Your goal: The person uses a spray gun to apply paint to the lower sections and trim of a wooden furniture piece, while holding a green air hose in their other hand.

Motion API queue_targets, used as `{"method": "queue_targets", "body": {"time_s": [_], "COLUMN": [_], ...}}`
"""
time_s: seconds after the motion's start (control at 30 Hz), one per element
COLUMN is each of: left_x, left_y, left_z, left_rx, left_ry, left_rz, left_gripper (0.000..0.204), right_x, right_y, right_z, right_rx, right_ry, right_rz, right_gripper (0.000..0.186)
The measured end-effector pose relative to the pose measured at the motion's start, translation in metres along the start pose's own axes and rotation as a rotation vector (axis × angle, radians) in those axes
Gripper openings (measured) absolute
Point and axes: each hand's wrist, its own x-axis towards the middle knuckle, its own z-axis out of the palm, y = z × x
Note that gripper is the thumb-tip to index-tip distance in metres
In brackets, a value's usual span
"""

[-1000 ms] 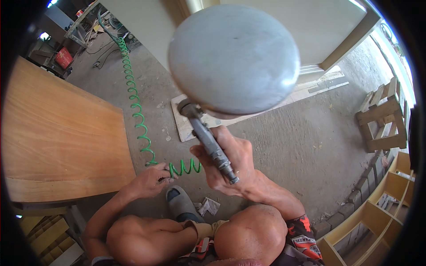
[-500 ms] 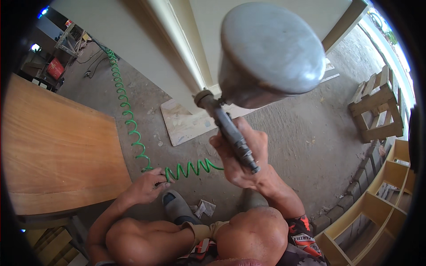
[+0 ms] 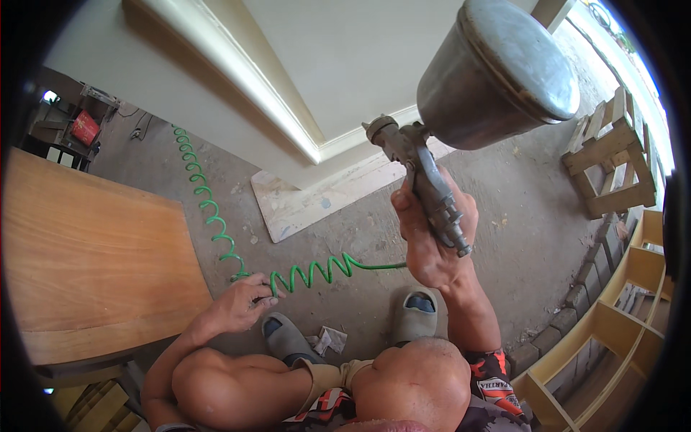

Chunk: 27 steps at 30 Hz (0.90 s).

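My right hand (image 3: 439,237) is wrapped round the grip of a metal spray gun (image 3: 425,173). A large grey paint cup (image 3: 489,79) sits on top of the gun, and the nozzle points toward a pale moulded panel (image 3: 237,86). Down at the left, my left hand (image 3: 241,302) is closed round a green coiled air hose (image 3: 306,276). From there the hose stretches across to the underside of my right hand; its joint with the gun is hidden. The other part of the coil runs away to the far left.
A flat paint-stained board (image 3: 288,209) lies under the panel's lower edge. At the left stands a brown wooden panel (image 3: 101,252). On the right are a wooden crate (image 3: 612,158), a row of blocks (image 3: 576,299) and a yellowish compartmented frame (image 3: 604,338). Crumpled paper (image 3: 331,340) lies between my sandals.
The spray gun has moved to the right in my right hand, stretching the hose further. My left hand stays nearly in place on the coil. The view has shifted slightly.
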Motion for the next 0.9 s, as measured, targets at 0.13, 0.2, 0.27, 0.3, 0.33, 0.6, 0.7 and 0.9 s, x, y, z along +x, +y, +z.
{"method": "queue_targets", "body": {"time_s": [0.13,0.2,0.27,0.3,0.33,0.6,0.7,0.9], "left_x": [0.011,0.014,0.018,0.020,0.022,0.038,0.045,0.062], "left_y": [0.011,0.018,0.021,0.020,0.020,0.031,0.041,0.069], "left_z": [-0.005,-0.006,-0.007,-0.006,-0.005,-0.008,-0.010,-0.017], "left_rx": [-0.011,0.007,0.020,0.029,0.037,0.058,0.076,0.058], "left_ry": [-0.032,-0.043,-0.055,-0.044,-0.033,-0.072,-0.087,-0.131], "left_rz": [-0.005,-0.011,-0.013,0.010,0.034,0.042,0.062,0.038], "left_gripper": [0.024,0.024,0.024,0.024,0.024,0.024,0.024,0.023], "right_x": [0.002,0.002,0.004,0.006,0.007,0.019,0.026,0.038], "right_y": [0.000,0.001,0.003,0.004,0.005,0.014,0.020,0.033], "right_z": [-0.014,-0.024,-0.032,-0.035,-0.039,-0.076,-0.089,-0.113], "right_rx": [-0.009,0.013,0.016,0.017,0.013,0.035,0.039,0.013], "right_ry": [0.027,0.053,0.069,0.077,0.083,0.192,0.219,0.237], "right_rz": [0.032,0.056,0.069,0.081,0.082,0.129,0.113,0.116], "right_gripper": [0.019,0.019,0.019,0.018,0.018,0.021,0.024,0.025]}}
